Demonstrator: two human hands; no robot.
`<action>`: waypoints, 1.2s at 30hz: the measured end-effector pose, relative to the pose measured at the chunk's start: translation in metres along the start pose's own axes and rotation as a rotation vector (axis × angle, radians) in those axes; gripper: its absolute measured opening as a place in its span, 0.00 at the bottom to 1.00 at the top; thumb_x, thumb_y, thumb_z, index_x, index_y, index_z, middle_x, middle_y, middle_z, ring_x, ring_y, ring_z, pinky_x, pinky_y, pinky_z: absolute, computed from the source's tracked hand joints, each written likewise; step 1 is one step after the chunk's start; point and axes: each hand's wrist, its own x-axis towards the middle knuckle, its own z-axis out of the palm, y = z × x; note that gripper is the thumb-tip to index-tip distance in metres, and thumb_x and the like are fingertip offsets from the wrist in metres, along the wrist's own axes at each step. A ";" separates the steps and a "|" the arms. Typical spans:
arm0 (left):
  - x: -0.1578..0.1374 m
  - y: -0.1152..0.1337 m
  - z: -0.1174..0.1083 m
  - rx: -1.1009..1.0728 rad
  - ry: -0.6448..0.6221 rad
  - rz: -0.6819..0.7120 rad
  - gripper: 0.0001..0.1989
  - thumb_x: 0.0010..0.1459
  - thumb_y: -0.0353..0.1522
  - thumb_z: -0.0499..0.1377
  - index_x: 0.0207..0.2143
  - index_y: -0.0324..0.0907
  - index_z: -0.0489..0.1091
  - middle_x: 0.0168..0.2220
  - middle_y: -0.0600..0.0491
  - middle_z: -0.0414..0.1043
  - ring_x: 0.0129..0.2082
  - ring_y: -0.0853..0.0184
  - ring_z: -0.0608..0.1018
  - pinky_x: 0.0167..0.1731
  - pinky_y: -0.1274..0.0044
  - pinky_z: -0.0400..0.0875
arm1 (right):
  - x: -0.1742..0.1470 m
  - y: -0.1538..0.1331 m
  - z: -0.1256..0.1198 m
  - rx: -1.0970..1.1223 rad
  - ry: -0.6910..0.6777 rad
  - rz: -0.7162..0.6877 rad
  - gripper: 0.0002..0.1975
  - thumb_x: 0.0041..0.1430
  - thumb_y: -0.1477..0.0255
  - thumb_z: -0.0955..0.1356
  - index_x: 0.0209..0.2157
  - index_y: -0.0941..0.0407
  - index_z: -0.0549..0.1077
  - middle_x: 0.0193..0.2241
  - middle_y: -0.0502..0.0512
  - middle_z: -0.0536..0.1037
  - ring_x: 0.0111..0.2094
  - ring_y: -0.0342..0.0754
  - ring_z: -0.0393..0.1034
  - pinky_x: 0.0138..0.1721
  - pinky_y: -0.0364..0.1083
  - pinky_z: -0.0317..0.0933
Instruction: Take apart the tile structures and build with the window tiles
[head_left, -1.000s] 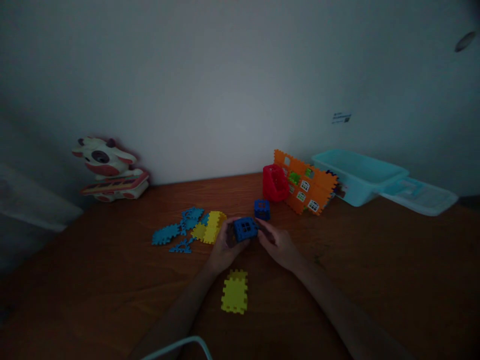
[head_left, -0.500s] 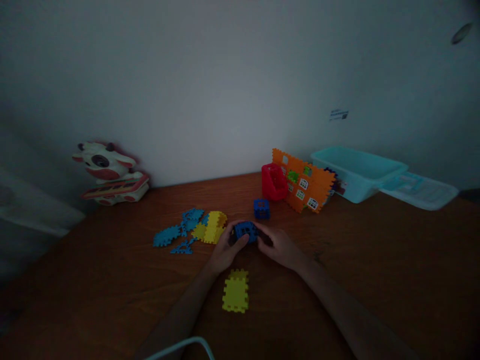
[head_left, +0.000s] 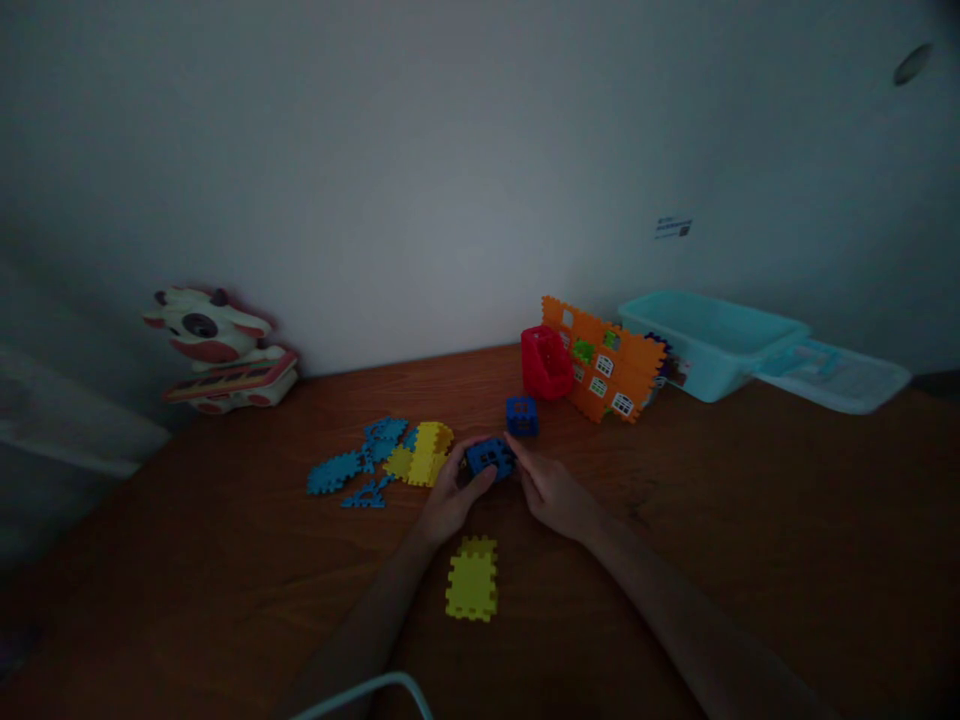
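Note:
Near the middle of the table, my left hand (head_left: 452, 503) is closed around a blue building block (head_left: 484, 457) with a window-like opening, thumb on its near face. My right hand (head_left: 556, 496) has its fingertips on the block's right edge, the index finger reaching its upper corner and the others curled below. Just behind stands a second blue block (head_left: 522, 416), box-shaped with openings. Left of my left hand lie yellow interlocking pieces (head_left: 429, 452) and flat light-blue toothed panels (head_left: 335, 471). Between my forearms rest yellow toothed panels (head_left: 472, 585), one partly over another.
A red block structure (head_left: 545, 364) leans by an orange panel wall (head_left: 622, 362) with small windows. Behind it are a pale turquoise bin (head_left: 712, 335) and its lid (head_left: 847, 380). A cow toy with a keyboard (head_left: 225, 350) sits at back left. A pale curved tube (head_left: 375, 684) crosses the bottom.
The blue block has tilted slightly in my left hand. My right index finger has moved up to the block's upper right corner. The other pieces lie as before.

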 end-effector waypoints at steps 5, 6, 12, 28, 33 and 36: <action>-0.002 -0.001 -0.002 -0.006 -0.043 0.052 0.25 0.56 0.39 0.66 0.55 0.45 0.67 0.53 0.46 0.72 0.52 0.57 0.74 0.55 0.64 0.68 | 0.002 -0.008 -0.009 0.072 -0.034 0.014 0.28 0.65 0.74 0.62 0.66 0.53 0.59 0.56 0.63 0.75 0.52 0.55 0.75 0.54 0.57 0.68; -0.003 -0.001 -0.002 -0.006 -0.061 0.061 0.26 0.56 0.38 0.67 0.55 0.45 0.67 0.54 0.46 0.71 0.52 0.57 0.74 0.55 0.64 0.68 | 0.002 -0.009 -0.012 0.106 -0.045 0.000 0.29 0.63 0.74 0.63 0.66 0.53 0.60 0.57 0.61 0.74 0.54 0.54 0.73 0.55 0.56 0.67; -0.004 -0.006 -0.001 -0.034 -0.149 0.165 0.29 0.55 0.34 0.67 0.58 0.47 0.62 0.58 0.45 0.65 0.57 0.55 0.71 0.57 0.62 0.66 | 0.004 -0.010 -0.024 0.425 -0.050 0.078 0.24 0.62 0.70 0.66 0.60 0.51 0.68 0.57 0.58 0.75 0.55 0.54 0.72 0.55 0.56 0.67; -0.001 -0.006 0.002 0.031 -0.055 -0.026 0.28 0.51 0.37 0.69 0.53 0.46 0.65 0.52 0.47 0.72 0.51 0.58 0.76 0.53 0.61 0.71 | 0.004 -0.005 -0.018 0.498 0.022 0.099 0.22 0.58 0.71 0.69 0.55 0.53 0.71 0.53 0.57 0.77 0.51 0.51 0.74 0.54 0.53 0.69; -0.001 -0.006 0.004 0.028 -0.062 0.000 0.28 0.51 0.35 0.70 0.53 0.45 0.65 0.52 0.46 0.72 0.51 0.58 0.76 0.54 0.62 0.70 | 0.003 -0.013 -0.017 0.278 0.078 0.053 0.25 0.54 0.75 0.68 0.56 0.52 0.71 0.53 0.57 0.78 0.51 0.53 0.75 0.54 0.54 0.69; 0.000 -0.010 0.004 0.051 -0.061 0.033 0.29 0.52 0.35 0.69 0.54 0.45 0.64 0.54 0.45 0.71 0.53 0.58 0.75 0.56 0.62 0.68 | 0.002 -0.016 -0.014 0.160 0.097 0.020 0.28 0.54 0.75 0.67 0.58 0.53 0.69 0.54 0.59 0.77 0.52 0.54 0.74 0.54 0.55 0.68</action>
